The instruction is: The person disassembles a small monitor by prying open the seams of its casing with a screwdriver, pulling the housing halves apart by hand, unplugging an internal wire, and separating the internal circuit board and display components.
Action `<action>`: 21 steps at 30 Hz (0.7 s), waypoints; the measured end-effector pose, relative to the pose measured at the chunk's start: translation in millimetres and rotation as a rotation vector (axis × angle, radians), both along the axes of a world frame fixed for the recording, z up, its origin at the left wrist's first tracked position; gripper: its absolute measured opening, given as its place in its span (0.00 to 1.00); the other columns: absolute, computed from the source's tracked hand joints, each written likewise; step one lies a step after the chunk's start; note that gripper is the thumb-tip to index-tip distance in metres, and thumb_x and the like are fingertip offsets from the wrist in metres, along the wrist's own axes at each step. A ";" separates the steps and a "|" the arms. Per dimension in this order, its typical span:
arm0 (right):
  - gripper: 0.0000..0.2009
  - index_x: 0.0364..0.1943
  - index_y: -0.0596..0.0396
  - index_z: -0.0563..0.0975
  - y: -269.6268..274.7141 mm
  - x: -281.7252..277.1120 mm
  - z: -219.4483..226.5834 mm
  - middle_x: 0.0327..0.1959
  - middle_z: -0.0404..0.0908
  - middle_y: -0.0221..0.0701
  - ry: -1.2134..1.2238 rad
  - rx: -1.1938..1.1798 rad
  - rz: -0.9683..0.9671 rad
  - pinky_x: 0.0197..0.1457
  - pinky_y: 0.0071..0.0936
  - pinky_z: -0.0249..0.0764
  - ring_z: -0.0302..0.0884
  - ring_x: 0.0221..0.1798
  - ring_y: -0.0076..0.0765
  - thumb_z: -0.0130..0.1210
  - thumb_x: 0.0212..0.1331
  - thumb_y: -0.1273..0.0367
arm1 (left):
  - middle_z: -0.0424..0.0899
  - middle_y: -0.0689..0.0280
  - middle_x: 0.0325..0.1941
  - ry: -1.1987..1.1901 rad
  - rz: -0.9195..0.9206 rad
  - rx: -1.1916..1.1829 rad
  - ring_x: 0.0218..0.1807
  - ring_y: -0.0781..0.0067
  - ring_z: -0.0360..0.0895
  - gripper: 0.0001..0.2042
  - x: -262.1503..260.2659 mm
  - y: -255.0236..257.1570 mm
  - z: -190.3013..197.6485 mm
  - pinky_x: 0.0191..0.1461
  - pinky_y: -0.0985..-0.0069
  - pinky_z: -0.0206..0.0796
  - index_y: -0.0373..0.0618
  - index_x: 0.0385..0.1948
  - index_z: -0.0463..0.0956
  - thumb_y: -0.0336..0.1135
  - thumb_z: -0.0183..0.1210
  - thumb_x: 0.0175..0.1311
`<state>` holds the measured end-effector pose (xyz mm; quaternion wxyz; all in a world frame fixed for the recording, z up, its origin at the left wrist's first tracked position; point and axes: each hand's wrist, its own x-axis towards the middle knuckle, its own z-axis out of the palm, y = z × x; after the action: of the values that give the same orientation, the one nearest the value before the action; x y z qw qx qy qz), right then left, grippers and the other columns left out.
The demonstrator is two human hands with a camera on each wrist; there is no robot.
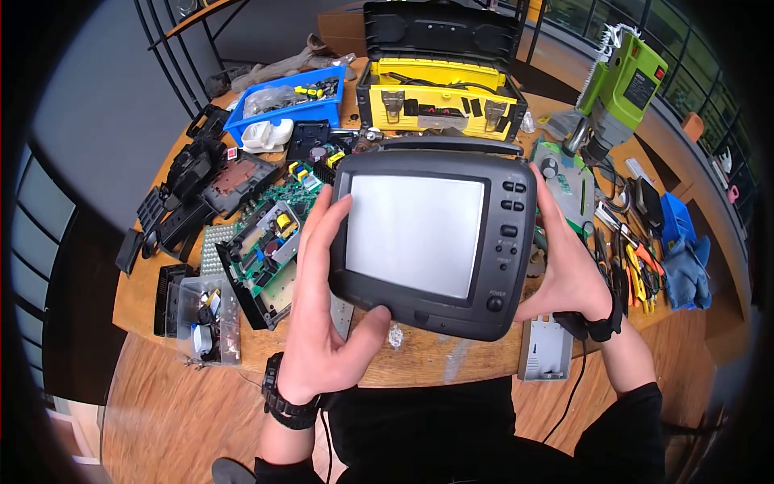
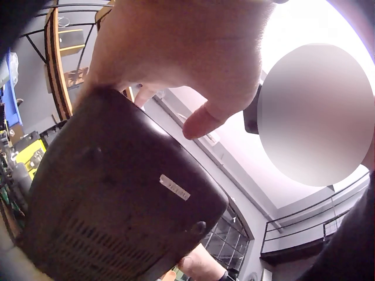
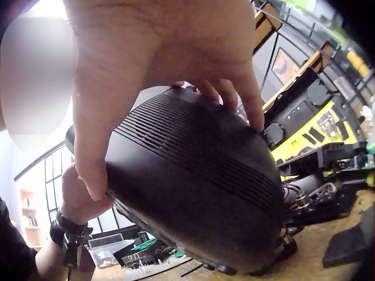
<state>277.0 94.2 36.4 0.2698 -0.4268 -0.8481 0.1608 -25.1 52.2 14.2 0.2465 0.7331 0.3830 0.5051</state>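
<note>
A small dark grey portable TV (image 1: 415, 234) is held up over the front of the workbench, its pale blank screen facing me. Its buttons run down the right side, and a long bar lies along its top. My left hand (image 1: 317, 331) grips the left side, thumb at the lower front edge. On the opposite side my right hand (image 1: 574, 270) holds the casing, with most of its fingers hidden behind. In the left wrist view, the vented casing (image 2: 129, 193) bears a small white label. Ribbed vents show on the casing (image 3: 187, 158) in the right wrist view.
An open yellow toolbox (image 1: 443, 101) stands behind the TV, a blue bin (image 1: 286, 105) to its left. Circuit boards (image 1: 274, 242) and a clear parts box (image 1: 211, 323) lie at left. A green drill press (image 1: 625, 89), hand tools (image 1: 637, 266) and a grey metal tray (image 1: 544, 351) are at right.
</note>
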 end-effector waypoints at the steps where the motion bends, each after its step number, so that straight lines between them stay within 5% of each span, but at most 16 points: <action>1: 0.70 0.76 0.53 0.41 1.6 0.4 -1.5 0.76 0.49 0.48 0.024 0.001 -0.001 0.77 0.41 0.53 0.51 0.77 0.55 0.78 0.22 0.61 | 0.48 0.39 0.76 0.000 0.002 -0.001 0.78 0.43 0.47 0.44 0.5 0.4 0.6 0.78 0.58 0.40 0.34 0.70 0.52 0.25 0.58 0.42; 8: 0.71 0.76 0.53 0.40 5.8 2.7 -5.4 0.77 0.49 0.48 0.030 -0.014 -0.013 0.78 0.41 0.51 0.49 0.78 0.54 0.78 0.20 0.61 | 0.39 0.38 0.77 0.065 0.011 0.023 0.79 0.41 0.43 0.48 9.7 -0.4 6.8 0.77 0.55 0.40 0.40 0.72 0.51 0.27 0.63 0.41; 11: 0.71 0.77 0.52 0.39 7.6 3.1 -4.8 0.77 0.48 0.49 0.092 -0.098 -0.010 0.78 0.41 0.50 0.49 0.78 0.54 0.77 0.21 0.61 | 0.40 0.39 0.77 0.122 0.015 0.024 0.78 0.39 0.47 0.44 7.7 0.2 6.6 0.77 0.53 0.42 0.42 0.69 0.60 0.30 0.69 0.42; 14: 0.72 0.77 0.51 0.38 8.5 3.9 -5.6 0.77 0.47 0.49 0.097 -0.163 -0.031 0.78 0.42 0.50 0.47 0.79 0.55 0.77 0.22 0.62 | 0.59 0.43 0.74 0.288 0.085 0.200 0.75 0.42 0.58 0.39 5.9 8.7 -0.7 0.75 0.53 0.50 0.41 0.61 0.74 0.37 0.76 0.38; 21: 0.74 0.75 0.57 0.31 4.3 -5.4 -2.8 0.77 0.41 0.54 0.121 -0.192 0.010 0.80 0.43 0.45 0.43 0.80 0.56 0.79 0.24 0.61 | 0.70 0.45 0.68 0.405 0.172 0.342 0.69 0.39 0.67 0.42 2.1 14.3 -7.8 0.74 0.51 0.52 0.37 0.60 0.74 0.49 0.74 0.38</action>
<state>271.6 98.5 33.6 0.2776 -0.4361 -0.8130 0.2680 -22.9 66.5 6.4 -0.0063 0.8149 0.3943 0.4247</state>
